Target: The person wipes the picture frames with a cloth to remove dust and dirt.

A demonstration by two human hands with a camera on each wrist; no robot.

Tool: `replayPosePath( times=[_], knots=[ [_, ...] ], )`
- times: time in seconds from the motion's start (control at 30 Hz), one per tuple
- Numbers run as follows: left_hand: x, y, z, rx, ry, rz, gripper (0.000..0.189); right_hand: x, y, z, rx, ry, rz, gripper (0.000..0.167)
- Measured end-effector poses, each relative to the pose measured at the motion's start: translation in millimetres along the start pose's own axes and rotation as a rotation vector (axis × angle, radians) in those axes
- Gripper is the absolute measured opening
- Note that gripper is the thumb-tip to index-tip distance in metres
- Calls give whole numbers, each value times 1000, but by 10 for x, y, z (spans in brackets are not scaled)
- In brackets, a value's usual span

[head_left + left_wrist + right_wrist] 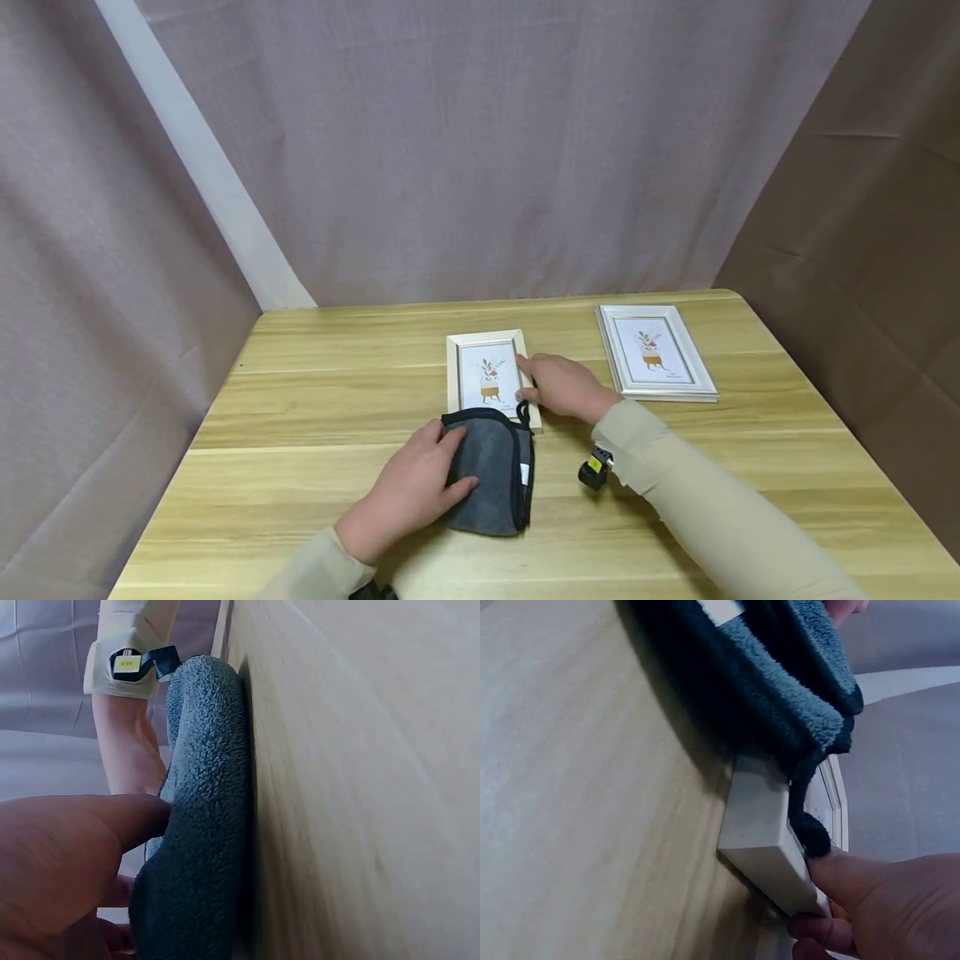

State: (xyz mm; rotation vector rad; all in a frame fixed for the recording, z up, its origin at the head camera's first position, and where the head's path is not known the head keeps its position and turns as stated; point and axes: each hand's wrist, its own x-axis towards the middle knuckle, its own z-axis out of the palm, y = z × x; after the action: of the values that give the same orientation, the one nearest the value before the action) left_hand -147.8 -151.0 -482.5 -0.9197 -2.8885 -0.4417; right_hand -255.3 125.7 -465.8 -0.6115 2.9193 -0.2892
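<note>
A folded dark grey towel (483,475) with black edging, a white label and a hanging loop lies over the near end of a cream picture frame (453,375). My left hand (420,479) holds the towel from its left side; in the left wrist view the thumb (135,817) presses into its fluffy pile. At the frame's right edge, my right hand (562,385) grips the border. The right wrist view shows its thumb (840,874) by the towel's loop (806,825) and fingers at the frame's side. Part of the frame's near end is hidden under the towel.
A second, white picture frame (705,385) lies face up at the back right, showing a similar plant print. The wooden table (315,392) ends at curtains behind it. Black wrist cameras hang by both sleeves, one of them (595,469) near the right forearm.
</note>
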Motion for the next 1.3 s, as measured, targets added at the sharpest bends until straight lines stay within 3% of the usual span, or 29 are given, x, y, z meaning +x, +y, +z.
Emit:
replayPosePath(
  times=[0.23,0.63,0.83,0.93,1.1,1.2,1.3],
  knots=[
    [147,78,50,43,-7,19,69,87,-17,-64,60,-22,-19,76],
    [380,326,177,111,-47,76,69,87,-65,-49,47,-40,-4,75],
    [391,378,123,131,-61,69,71,54,-63,-70,20,-37,10,75],
    [351,380,66,131,-32,81,70,46,-74,-76,14,-38,10,75],
    [251,429,-33,115,22,186,54,44,-91,-79,14,-40,8,75],
    [214,483,-62,119,-37,268,47,46,-90,-78,3,-33,10,75],
    [196,523,-52,119,-140,299,54,47,-87,-75,4,-30,13,75]
  ],
)
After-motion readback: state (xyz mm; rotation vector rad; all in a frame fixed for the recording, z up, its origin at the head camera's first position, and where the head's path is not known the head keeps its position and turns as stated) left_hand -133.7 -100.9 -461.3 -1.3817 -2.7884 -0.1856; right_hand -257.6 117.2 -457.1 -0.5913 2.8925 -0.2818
